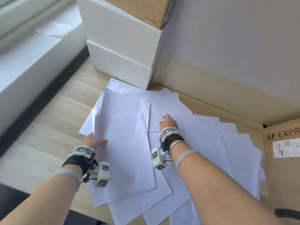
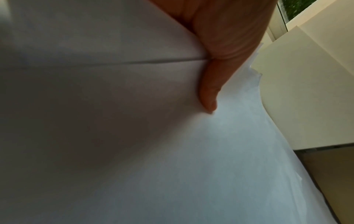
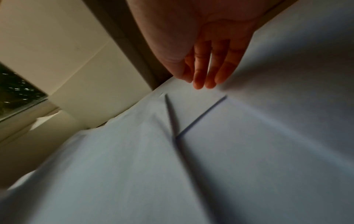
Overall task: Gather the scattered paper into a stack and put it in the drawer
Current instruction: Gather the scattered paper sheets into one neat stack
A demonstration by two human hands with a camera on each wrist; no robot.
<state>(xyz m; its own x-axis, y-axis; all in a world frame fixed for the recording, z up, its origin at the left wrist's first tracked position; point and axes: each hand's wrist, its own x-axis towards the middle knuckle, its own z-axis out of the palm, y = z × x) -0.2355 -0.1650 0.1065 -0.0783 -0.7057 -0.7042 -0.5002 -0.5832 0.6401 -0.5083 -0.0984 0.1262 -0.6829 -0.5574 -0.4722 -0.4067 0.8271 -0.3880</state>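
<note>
Several white paper sheets (image 1: 203, 143) lie scattered and overlapping on the wooden desk (image 1: 53, 127). My left hand (image 1: 95, 140) pinches the left edge of a small gathered stack of sheets (image 1: 125, 151), thumb on top; the left wrist view shows the thumb (image 2: 208, 94) pressed on the stack (image 2: 191, 166). My right hand (image 1: 167, 122) reaches over the loose sheets in the middle, with straight fingers (image 3: 206, 72) touching a sheet (image 3: 249, 144) near its far corner. No drawer is in view.
Two stacked white boxes (image 1: 123, 54) stand at the back of the desk with a cardboard box (image 1: 146, 7) on top. A cardboard box marked SF EXPRESS (image 1: 282, 151) sits at the right. A wall (image 1: 227, 38) runs behind; a window sill (image 1: 24, 54) lies left.
</note>
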